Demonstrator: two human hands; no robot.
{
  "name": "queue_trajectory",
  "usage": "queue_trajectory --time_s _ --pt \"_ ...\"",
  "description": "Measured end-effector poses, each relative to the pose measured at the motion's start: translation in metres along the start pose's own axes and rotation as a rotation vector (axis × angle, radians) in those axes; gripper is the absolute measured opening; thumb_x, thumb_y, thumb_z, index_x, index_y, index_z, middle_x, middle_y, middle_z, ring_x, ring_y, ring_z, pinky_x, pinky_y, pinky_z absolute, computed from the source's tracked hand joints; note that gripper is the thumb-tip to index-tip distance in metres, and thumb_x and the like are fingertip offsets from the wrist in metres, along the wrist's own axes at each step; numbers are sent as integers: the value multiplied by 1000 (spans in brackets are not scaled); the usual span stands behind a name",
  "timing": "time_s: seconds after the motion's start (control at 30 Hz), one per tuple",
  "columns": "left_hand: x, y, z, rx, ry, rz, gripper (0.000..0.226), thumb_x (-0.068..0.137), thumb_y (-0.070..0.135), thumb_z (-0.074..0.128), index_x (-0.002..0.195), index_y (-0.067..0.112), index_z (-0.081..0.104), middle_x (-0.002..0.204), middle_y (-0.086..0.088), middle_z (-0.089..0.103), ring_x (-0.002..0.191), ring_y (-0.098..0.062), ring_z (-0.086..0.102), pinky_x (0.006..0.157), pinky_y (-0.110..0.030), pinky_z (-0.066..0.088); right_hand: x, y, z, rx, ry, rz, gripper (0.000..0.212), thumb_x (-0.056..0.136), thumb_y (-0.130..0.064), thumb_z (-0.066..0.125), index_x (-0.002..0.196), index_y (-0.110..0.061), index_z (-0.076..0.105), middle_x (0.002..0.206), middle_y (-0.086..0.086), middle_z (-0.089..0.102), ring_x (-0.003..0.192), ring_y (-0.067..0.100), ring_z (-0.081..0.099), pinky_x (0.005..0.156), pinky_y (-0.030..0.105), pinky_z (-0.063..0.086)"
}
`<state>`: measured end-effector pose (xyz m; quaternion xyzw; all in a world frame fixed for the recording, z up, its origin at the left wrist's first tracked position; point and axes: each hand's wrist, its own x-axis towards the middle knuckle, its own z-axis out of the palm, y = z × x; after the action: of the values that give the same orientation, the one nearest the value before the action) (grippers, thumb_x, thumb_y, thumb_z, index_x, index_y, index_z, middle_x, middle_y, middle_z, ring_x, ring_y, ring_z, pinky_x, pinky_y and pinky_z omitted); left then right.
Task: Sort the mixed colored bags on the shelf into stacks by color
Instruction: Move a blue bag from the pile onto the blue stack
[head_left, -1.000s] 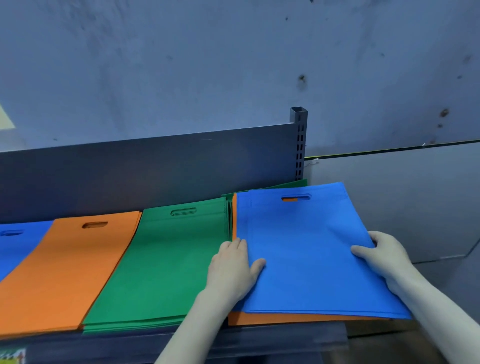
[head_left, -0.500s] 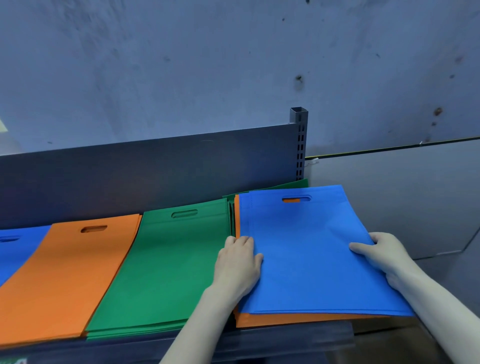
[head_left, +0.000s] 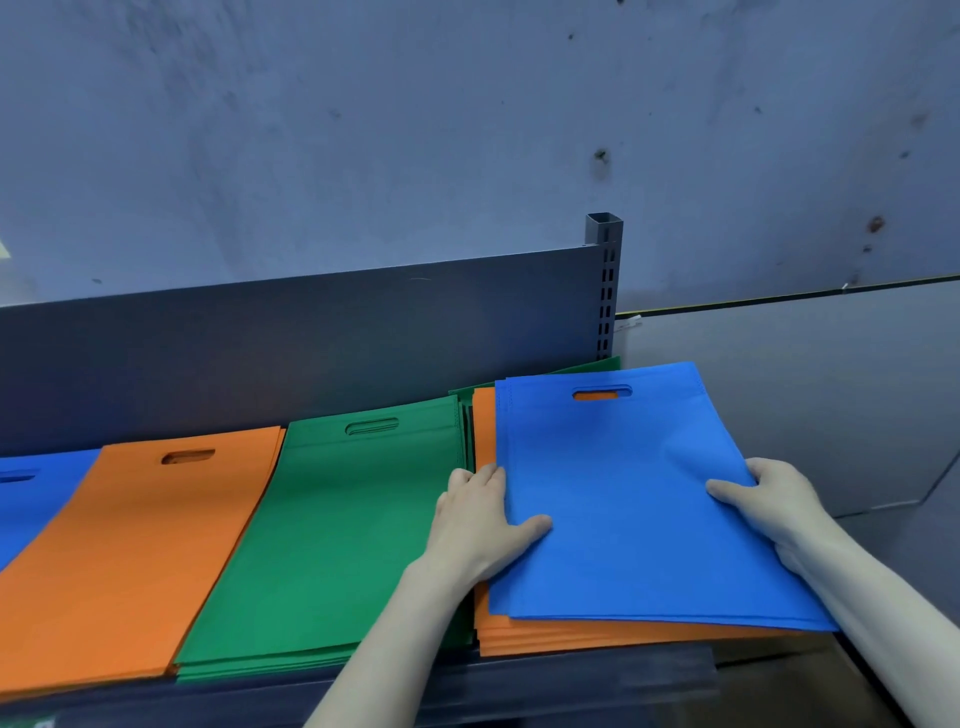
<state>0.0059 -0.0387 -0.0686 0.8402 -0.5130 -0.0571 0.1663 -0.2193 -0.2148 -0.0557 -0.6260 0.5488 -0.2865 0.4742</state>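
**Item: blue bag** (head_left: 634, 499). It lies flat on top of the mixed pile at the right end of the shelf (head_left: 571, 680), handle cut-out to the rear with orange showing through it.

**Holds.**
- left grip (head_left: 478, 525): the fingers are straight and pressed together. They lie on the orange layer just beside the bag's left edge, and the thumb is spread onto the blue.
- right grip (head_left: 774, 504): it pinches the bag's right edge, thumb on top and fingers curled under.

**Beneath.** Several orange bags (head_left: 571, 636) are fanned at the front edge. The corner of a green bag (head_left: 587, 368) pokes out at the rear.

**Surroundings, right to left.**
- green stack (head_left: 332, 535), just beside the pile.
- orange stack (head_left: 135, 561), touching the green one.
- blue stack (head_left: 31, 493), cut off by the frame edge.
- To the rear, a dark back panel (head_left: 311, 343) and a slotted post (head_left: 605, 291), with a stained wall (head_left: 415, 130) above.
- A grey board (head_left: 805, 389) stands to the right of the shelf.

**Obstructions.** The left forearm crosses the front corner of the green stack and hides the gap between that stack and the pile. The post stands directly behind the pile's rear edge.

**Change from half a second ago.**
- The blue bag sits a little further right, so a wider orange strip shows along its left side.
- The left thumb, then tucked close, now reaches out over the blue.
- The right grip keeps its place on the right edge.
- The three sorted stacks lie as before.
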Motion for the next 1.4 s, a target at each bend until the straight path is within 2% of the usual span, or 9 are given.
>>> queue_trajectory --time_s 0.13,0.27,0.4,0.47,0.6,0.7,0.9,1.27,1.4 --pt "-1 2 1 -42 13 -18 65 80 66 49 124 19 51 132 6 50 117 -19 37 97 -35 39 -3 1 -5 13 17 -50 1 85 -5 63 85 -4 63 84 11 70 72 29 67 62 36 54" --pt "4 0 -1 -113 16 -58 61 85 59 49 132 20 52 141 8 46 127 -22 35 101 -38 38 -7 -3 -12 85 23 -139 10 88 -4 60 92 -13 63 92 6 70 79 28 68 71 42 56" --pt "6 3 -7 -223 61 -145 37 87 50 51 108 22 64 113 8 61 109 -20 49 87 -37 47 -16 -19 -15 302 -45 -134 16 92 1 56 93 -14 62 93 6 69 78 26 67 66 36 53" --pt "3 5 -12 -403 83 -220 31 87 47 54 105 22 61 105 9 61 101 -16 56 83 -36 50 -18 -24 -13 362 -72 -123 14 92 0 56 95 -13 62 92 6 70 79 27 68 66 36 54" --pt "-4 12 -16 -882 38 -362 18 91 27 51 108 19 53 110 2 63 96 -17 64 85 -40 55 -19 -23 7 308 -210 -72 14 91 -6 59 104 -7 61 96 12 73 84 32 71 74 44 57" --pt "-8 9 -18 -854 43 -388 22 91 18 49 113 17 48 109 -1 61 95 -20 64 85 -43 55 -20 -19 20 211 -297 -34 16 90 0 55 103 -7 62 94 12 74 82 32 72 77 48 57" --pt "-23 1 -22 -912 36 -454 23 88 17 55 111 20 50 107 -3 66 91 -23 69 82 -45 57 -15 -18 27 167 -250 -76 23 86 3 52 98 -13 64 94 11 73 83 31 72 80 56 55" --pt "-85 -30 -58 -849 361 -531 18 93 14 54 105 27 51 110 4 63 95 -14 65 75 -31 55 -35 -58 85 224 -470 -259 25 92 2 52 107 -15 62 103 4 71 88 25 69 75 41 56" --pt "-116 -52 -70 -865 413 -604 19 93 17 55 109 26 52 110 3 65 94 -16 67 82 -41 57 -55 -71 118 226 -571 -273 23 94 -3 53 112 -15 60 103 3 69 89 25 69 73 41 56"
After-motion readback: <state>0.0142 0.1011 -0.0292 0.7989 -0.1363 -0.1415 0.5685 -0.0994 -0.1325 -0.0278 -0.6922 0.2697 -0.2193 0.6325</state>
